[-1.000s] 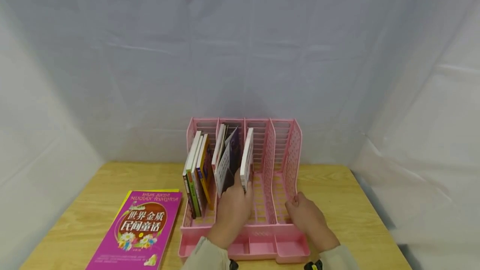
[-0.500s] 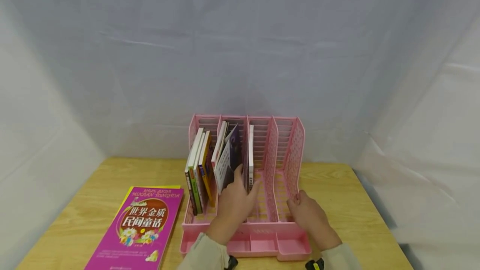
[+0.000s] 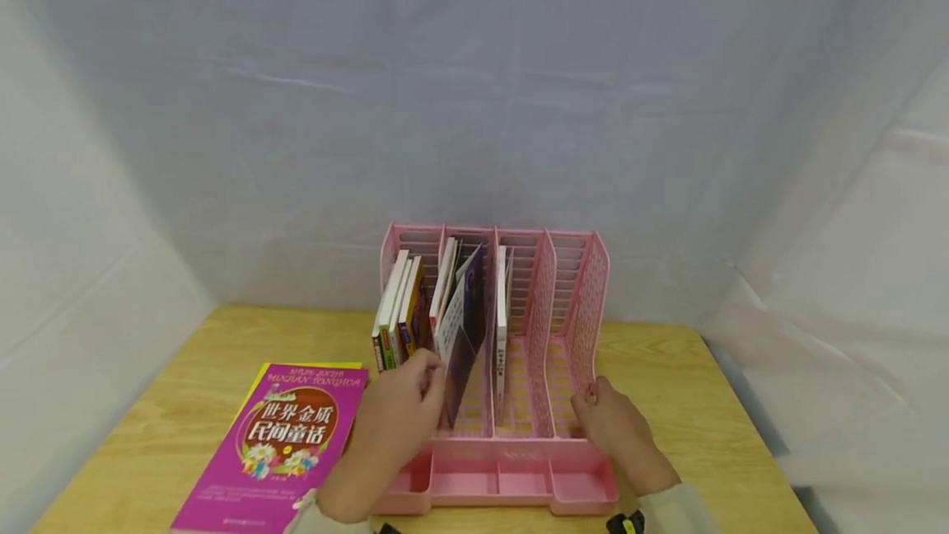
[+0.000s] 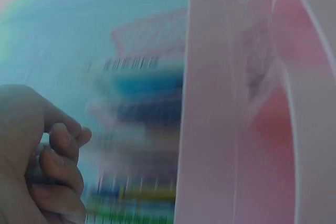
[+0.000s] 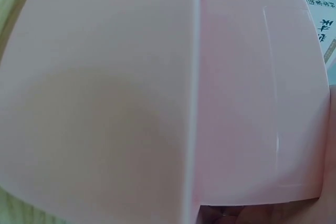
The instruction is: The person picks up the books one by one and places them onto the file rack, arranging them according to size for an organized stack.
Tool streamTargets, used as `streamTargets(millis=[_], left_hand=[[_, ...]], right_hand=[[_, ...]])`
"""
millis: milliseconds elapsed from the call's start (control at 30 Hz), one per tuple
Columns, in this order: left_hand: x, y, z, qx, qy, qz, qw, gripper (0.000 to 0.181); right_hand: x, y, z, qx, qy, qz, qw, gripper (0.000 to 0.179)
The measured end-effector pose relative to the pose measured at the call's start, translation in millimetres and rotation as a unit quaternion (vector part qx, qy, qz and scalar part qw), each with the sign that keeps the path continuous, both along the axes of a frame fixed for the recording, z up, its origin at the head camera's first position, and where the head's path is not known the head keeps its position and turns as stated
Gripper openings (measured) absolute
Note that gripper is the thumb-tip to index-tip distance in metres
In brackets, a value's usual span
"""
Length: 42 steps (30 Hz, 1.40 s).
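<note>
A pink book rack (image 3: 519, 450) with upright dividers and a row of small trays along its front stands on the table. My left hand (image 3: 393, 419) is in front of its left compartments, fingers loosely curled and holding nothing; the left wrist view shows the bent fingers (image 4: 60, 166) apart from the books. A white-spined book (image 3: 502, 336) stands upright in the third compartment. Left of it, a dark purple book (image 3: 469, 336) leans in the second one. My right hand (image 3: 619, 435) grips the lower front of the rack's right side wall, its fingers partly hidden.
Several thin books (image 3: 396, 303) lean together in the leftmost compartment, partly behind my left hand. A purple book (image 3: 274, 443) lies on the wooden table (image 3: 667, 386) at the left, over a yellow one. White sheeting (image 3: 474, 105) hangs behind and at both sides.
My left hand has let go of the white-spined book and moved left towards the leftmost compartment. That book now stands straighter in the third compartment. My right hand keeps its grip on the rack.
</note>
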<state>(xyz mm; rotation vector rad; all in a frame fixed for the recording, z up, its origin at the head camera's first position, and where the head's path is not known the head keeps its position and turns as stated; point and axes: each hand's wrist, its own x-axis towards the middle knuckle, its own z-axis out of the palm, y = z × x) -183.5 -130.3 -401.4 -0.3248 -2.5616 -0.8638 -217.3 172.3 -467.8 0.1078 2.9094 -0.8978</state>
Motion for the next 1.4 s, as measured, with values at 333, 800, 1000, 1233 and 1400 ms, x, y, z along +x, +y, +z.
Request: streamTargets(millis=[333,800,1000,1233,1400], left_hand=[[11.5,-77.5,-27.5,0.010,-0.171,0.097,0.9804,0.042],[13.7,-78.5,-45.4,0.090,-0.239,0.049,0.9656,0.042],[15.6,-80.4,-44.9,0.091,-0.245,0.041,0.9643,0.042],[19.4,-81.9,-43.7,0.088,-0.231,0.047,0.9678,0.039],[19.7,-79.2,-42.0,0.088,-0.229,0.051,0.9681,0.040]], right_hand=[[0.3,-1,0.6,0.007,0.004,0.005,1.0000,0.045],[0.8,0,7.2,0.044,-0.021,0.001,0.9988,0.039],[4.4,-1,8.6,0.056,-0.021,0.013,0.9981,0.037],[8.1,0,10.7,0.070,-0.008,0.036,0.9968,0.038],[-0.1,5,15.8,0.093,-0.007,0.047,0.9945,0.039]])
